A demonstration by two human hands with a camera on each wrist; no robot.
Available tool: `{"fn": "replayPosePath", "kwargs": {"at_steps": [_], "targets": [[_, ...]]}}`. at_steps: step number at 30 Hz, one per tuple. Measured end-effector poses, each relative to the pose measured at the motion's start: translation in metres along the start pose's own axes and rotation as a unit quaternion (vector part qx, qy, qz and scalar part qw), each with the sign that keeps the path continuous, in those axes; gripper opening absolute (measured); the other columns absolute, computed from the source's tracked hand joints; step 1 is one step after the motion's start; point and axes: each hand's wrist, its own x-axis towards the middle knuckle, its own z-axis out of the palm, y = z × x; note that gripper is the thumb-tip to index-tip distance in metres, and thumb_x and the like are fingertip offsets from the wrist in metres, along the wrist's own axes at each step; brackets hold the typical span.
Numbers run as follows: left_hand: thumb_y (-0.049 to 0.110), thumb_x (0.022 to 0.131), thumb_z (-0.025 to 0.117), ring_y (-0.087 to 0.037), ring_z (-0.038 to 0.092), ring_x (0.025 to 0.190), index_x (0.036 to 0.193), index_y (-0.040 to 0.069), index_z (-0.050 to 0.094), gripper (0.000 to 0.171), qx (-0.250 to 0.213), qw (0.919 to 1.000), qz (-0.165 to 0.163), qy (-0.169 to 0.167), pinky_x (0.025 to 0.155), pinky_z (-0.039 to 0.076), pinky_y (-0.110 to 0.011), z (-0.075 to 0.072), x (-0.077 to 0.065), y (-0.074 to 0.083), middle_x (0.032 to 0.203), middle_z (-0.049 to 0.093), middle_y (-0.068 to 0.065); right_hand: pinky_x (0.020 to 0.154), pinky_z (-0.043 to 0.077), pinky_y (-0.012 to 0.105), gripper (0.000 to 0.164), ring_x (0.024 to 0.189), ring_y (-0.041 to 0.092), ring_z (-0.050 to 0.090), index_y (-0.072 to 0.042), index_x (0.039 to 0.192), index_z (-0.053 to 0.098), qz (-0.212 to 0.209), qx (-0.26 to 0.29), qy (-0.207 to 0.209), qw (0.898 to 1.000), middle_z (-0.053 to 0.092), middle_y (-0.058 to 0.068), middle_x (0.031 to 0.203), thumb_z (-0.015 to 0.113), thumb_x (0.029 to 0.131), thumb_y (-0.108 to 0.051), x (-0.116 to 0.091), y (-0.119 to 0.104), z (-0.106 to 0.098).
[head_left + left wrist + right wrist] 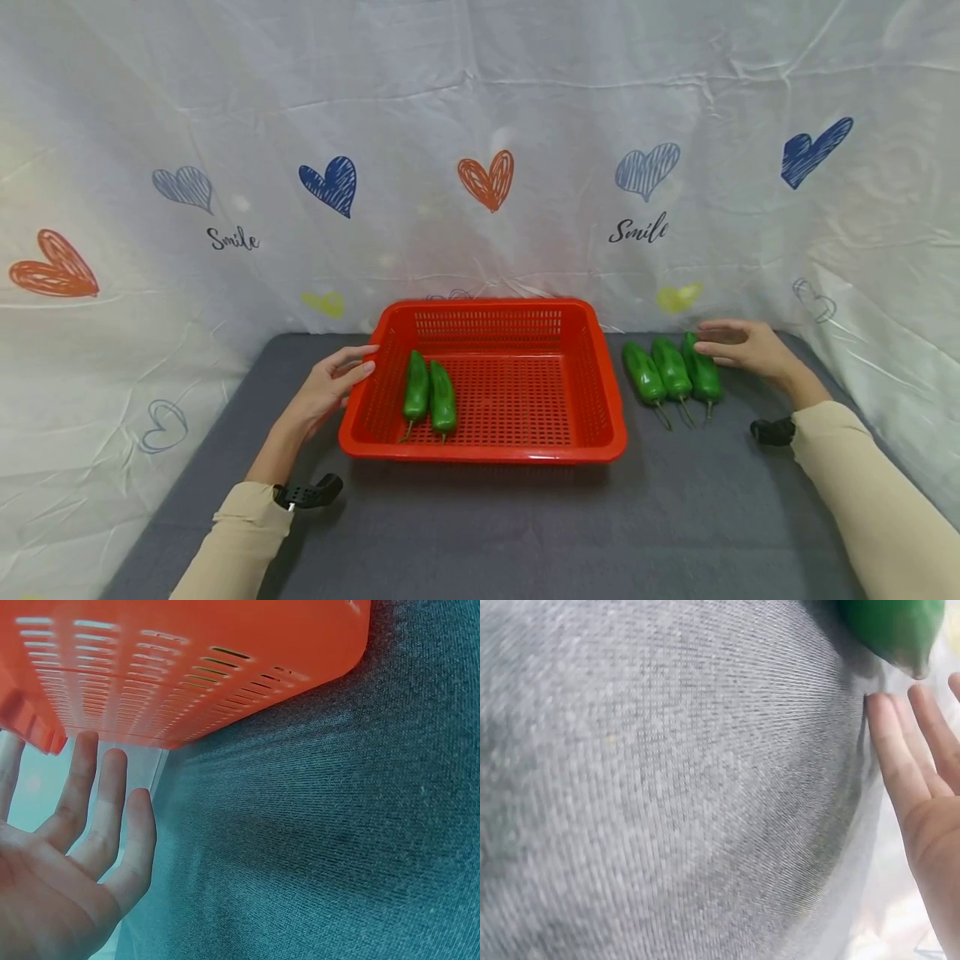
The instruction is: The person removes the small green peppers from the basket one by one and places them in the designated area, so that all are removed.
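A red plastic basket (pixel 483 452) with slotted walls sits on the table. Two green peppers (pixel 417 387) lie side by side in its left part, stems toward me. My left hand (pixel 335 385) is at the basket's left rim, fingers extended and loosely bent along the outside wall in the left wrist view. To the right of the basket, three more green peppers lie in a row. Over the far end of the rightmost pepper (pixel 705 375) is my right hand (pixel 742 348), fingers fairly straight. In the right wrist view, its fingertips are just below a pepper tip (pixel 900 630).
A dark grey cloth (pixel 480 533) covers the table. Behind it hangs a white curtain (pixel 480 100) printed with hearts and the word Smile, reaching down to the table's back edge. Black straps with small devices (pixel 309 493) are on both wrists.
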Motion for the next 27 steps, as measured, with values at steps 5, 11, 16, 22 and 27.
{"fn": "replayPosePath", "kwargs": {"at_steps": [5, 11, 16, 22, 27], "targets": [[0.029, 0.102, 0.066, -0.027, 0.061, 0.117, 0.150, 0.009, 0.048, 0.055, 0.002, 1.0000, 0.006, -0.001, 0.089, 0.055, -0.049, -0.001, 0.002, -0.002, 0.146, 0.048, -0.021, 0.084, 0.057, 0.035, 0.068, 0.096, -0.009, 0.059, 0.010, 0.148, 0.042, -0.014, -0.001, 0.022, 1.000, 0.047, 0.035, 0.143, 0.073, 0.098, -0.024, -0.004, -0.003, -0.001], [0.029, 0.102, 0.065, -0.027, 0.061, 0.118, 0.149, 0.008, 0.048, 0.054, 0.002, 0.9999, 0.011, -0.002, 0.089, 0.055, -0.049, -0.002, 0.001, -0.004, 0.146, 0.048, -0.022, 0.085, 0.057, 0.034, 0.069, 0.100, -0.009, 0.058, 0.009, 0.150, 0.039, -0.030, 0.017, 0.044, 0.998, 0.043, 0.033, 0.146, 0.071, 0.099, -0.025, -0.008, -0.011, 0.000], [0.029, 0.102, 0.065, -0.028, 0.060, 0.118, 0.149, 0.008, 0.048, 0.054, 0.004, 0.9999, 0.012, -0.003, 0.089, 0.055, -0.050, -0.002, 0.000, -0.003, 0.146, 0.048, -0.022, 0.091, 0.054, 0.036, 0.065, 0.104, -0.005, 0.059, 0.005, 0.150, 0.042, -0.025, 0.059, 0.052, 0.997, 0.045, 0.026, 0.146, 0.071, 0.099, -0.024, -0.011, -0.026, 0.006], [0.028, 0.102, 0.066, -0.029, 0.059, 0.120, 0.149, 0.009, 0.048, 0.054, 0.001, 0.9999, 0.012, -0.006, 0.090, 0.054, -0.051, -0.002, 0.001, -0.004, 0.146, 0.047, -0.022, 0.092, 0.053, 0.041, 0.060, 0.105, 0.007, 0.066, 0.009, 0.145, 0.045, -0.049, 0.125, 0.060, 0.989, 0.058, 0.011, 0.132, 0.072, 0.097, -0.014, -0.007, -0.056, 0.017], [0.028, 0.102, 0.066, -0.030, 0.061, 0.118, 0.149, 0.009, 0.048, 0.054, -0.002, 0.9999, 0.013, -0.008, 0.089, 0.054, -0.051, -0.001, 0.002, -0.004, 0.146, 0.047, -0.023, 0.087, 0.056, 0.036, 0.053, 0.106, 0.012, 0.067, 0.010, 0.139, 0.051, -0.069, 0.146, 0.064, 0.985, 0.061, 0.016, 0.129, 0.074, 0.096, -0.012, -0.003, -0.083, 0.027]]}}
